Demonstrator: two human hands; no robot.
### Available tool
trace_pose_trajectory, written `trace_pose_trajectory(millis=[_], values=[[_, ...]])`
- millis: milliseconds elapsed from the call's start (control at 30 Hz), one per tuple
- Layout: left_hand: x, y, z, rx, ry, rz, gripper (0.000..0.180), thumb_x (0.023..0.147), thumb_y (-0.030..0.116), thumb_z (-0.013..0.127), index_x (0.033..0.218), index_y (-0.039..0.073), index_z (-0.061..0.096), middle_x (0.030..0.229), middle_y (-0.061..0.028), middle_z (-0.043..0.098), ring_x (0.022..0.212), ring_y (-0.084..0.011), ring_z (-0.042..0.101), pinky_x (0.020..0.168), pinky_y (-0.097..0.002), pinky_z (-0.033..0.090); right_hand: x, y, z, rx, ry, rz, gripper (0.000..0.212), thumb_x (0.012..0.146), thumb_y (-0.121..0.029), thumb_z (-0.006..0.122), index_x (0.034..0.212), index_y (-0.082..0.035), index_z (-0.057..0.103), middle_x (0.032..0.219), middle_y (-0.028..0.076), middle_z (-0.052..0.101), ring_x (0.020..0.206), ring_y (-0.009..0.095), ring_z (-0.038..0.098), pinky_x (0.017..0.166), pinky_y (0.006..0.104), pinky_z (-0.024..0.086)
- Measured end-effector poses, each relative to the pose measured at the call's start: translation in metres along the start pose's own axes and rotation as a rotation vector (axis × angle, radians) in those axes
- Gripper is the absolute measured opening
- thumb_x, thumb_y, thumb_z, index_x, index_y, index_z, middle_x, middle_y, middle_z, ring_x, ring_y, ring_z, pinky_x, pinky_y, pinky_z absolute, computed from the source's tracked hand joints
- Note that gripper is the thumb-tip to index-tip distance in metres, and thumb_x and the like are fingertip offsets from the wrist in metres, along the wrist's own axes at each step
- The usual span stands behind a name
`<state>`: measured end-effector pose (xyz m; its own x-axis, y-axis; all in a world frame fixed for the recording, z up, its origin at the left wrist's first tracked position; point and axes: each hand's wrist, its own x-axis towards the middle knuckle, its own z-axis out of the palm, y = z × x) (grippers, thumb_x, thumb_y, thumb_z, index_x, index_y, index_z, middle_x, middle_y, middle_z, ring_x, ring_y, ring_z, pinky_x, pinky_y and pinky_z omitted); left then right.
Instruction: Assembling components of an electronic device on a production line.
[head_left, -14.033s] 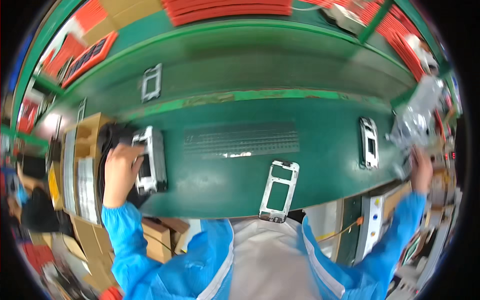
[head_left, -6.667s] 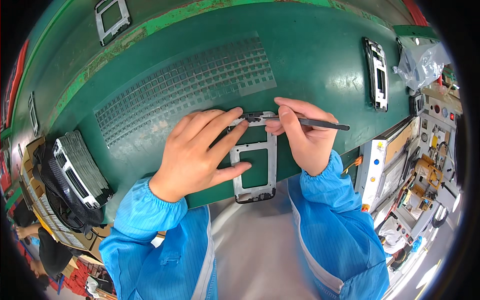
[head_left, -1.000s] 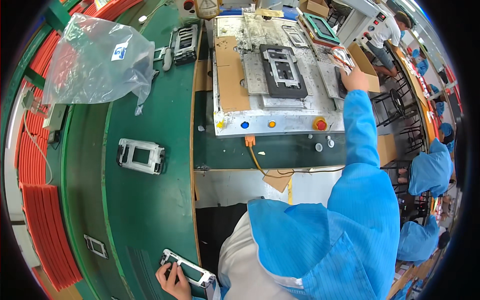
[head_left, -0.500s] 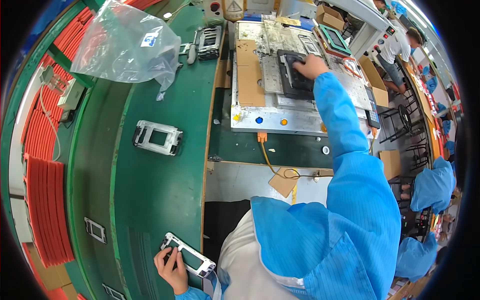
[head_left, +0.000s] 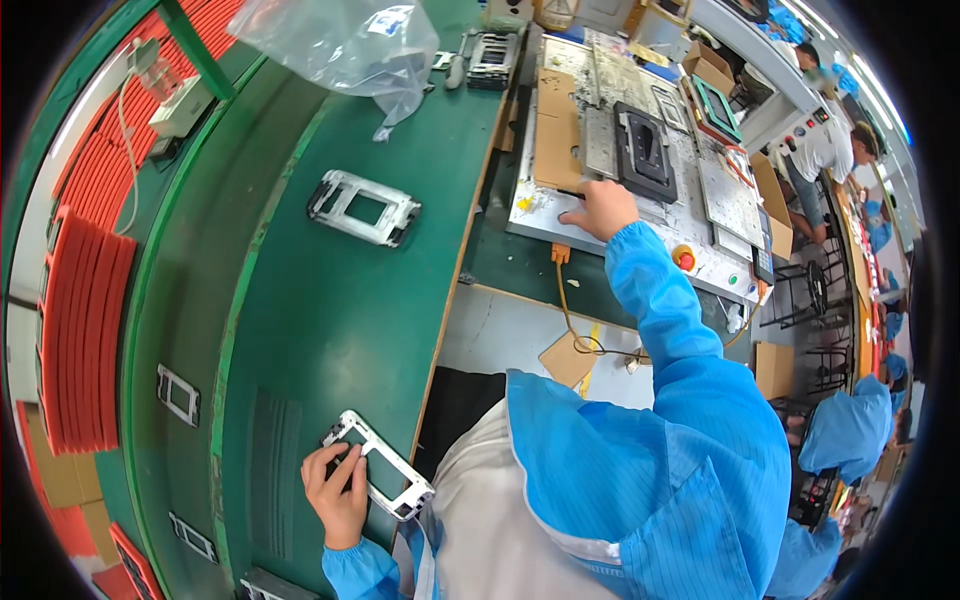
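My left hand (head_left: pixel 338 495) pinches the upper end of a white rectangular frame (head_left: pixel 408 497) with an open middle, tilted over the green bench near my body. My right hand (head_left: pixel 608 208) is closed at the front edge of the silver machine bed (head_left: pixel 715 255). A slim dark piece (head_left: pixel 571 193) juts from its fingers; its kind is unclear. The thumb reaches the bed's front face, where the hand hides a button. Just beyond lies a black fixture (head_left: pixel 645 150) with a recess. A second white frame (head_left: pixel 365 208) lies farther up the bench.
A clear plastic bag (head_left: pixel 345 50) and a stack of frames (head_left: pixel 493 60) are at the far bench end. Brown cardboard (head_left: pixel 557 125) lies on the bed beside the fixture. A red knob (head_left: pixel 683 257) sits on the bed's front. Several red trays (head_left: pixel 85 340) stand at left.
My right hand has left the black fixture and come back left to the machine's front edge. The left hand still holds its frame. The whole view has shifted.
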<state>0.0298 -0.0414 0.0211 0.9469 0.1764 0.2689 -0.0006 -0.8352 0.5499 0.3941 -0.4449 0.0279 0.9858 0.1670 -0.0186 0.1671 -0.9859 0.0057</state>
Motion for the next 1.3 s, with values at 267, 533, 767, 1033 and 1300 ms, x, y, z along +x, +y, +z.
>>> trace_pose_trajectory(millis=[267, 533, 767, 1033, 1300], values=[[-0.012, -0.022, -0.002, -0.001, 0.102, 0.059, 0.021, 0.075, 0.007, 0.08, 0.095, 0.011, 0.078, 0.098, -0.0026, 0.068, 0.089, -0.026, 0.062, 0.075, -0.0388, 0.047, -0.045, -0.176, -0.045, 1.079, 0.029, -0.682, 0.037, 0.103, -0.026, 0.055, 0.084, 0.001, 0.07, 0.075, 0.009, 0.058, 0.07, 0.022, 0.055, 0.069, 0.035, 0.047], [-0.039, -0.046, -0.023, -0.059, 0.207, -0.031, 0.022, 0.074, 0.011, 0.082, 0.096, 0.012, 0.078, 0.096, -0.0012, 0.068, 0.087, -0.0235, 0.062, 0.075, -0.0378, 0.048, -0.078, -0.319, -0.022, 0.995, -0.32, -1.016, 0.027, 0.095, -0.015, 0.07, 0.078, 0.005, 0.073, 0.07, 0.011, 0.07, 0.055, 0.015, 0.061, 0.051, 0.0305, 0.046], [-0.034, -0.066, -0.03, 0.057, 0.292, -0.086, 0.028, 0.078, 0.019, 0.079, 0.105, 0.012, 0.075, 0.108, -0.0034, 0.067, 0.102, -0.0244, 0.063, 0.085, -0.0392, 0.047, -0.079, -0.421, 0.001, 1.284, -0.786, -0.847, 0.019, 0.093, -0.011, 0.073, 0.097, 0.007, 0.073, 0.085, 0.014, 0.074, 0.08, 0.021, 0.074, 0.072, 0.0307, 0.061], [-0.006, -0.077, -0.028, 0.148, 0.154, -0.188, 0.056, 0.083, 0.038, 0.071, 0.133, 0.013, 0.062, 0.142, -0.0137, 0.054, 0.133, -0.0317, 0.05, 0.111, -0.0497, 0.037, -0.081, -0.42, 0.03, 1.289, -0.733, -0.773, 0.014, 0.096, -0.006, 0.066, 0.094, 0.008, 0.07, 0.085, 0.016, 0.074, 0.079, 0.021, 0.074, 0.073, 0.0308, 0.062], [0.004, -0.08, -0.029, 0.143, 0.005, -0.265, 0.069, 0.083, 0.056, 0.064, 0.138, 0.015, 0.06, 0.149, -0.0136, 0.049, 0.139, -0.0338, 0.044, 0.116, -0.0543, 0.027, -0.076, -0.419, 0.026, 1.161, -0.713, -0.839, 0.013, 0.093, -0.006, 0.071, 0.092, 0.006, 0.071, 0.08, 0.013, 0.075, 0.076, 0.017, 0.074, 0.069, 0.0277, 0.061]])
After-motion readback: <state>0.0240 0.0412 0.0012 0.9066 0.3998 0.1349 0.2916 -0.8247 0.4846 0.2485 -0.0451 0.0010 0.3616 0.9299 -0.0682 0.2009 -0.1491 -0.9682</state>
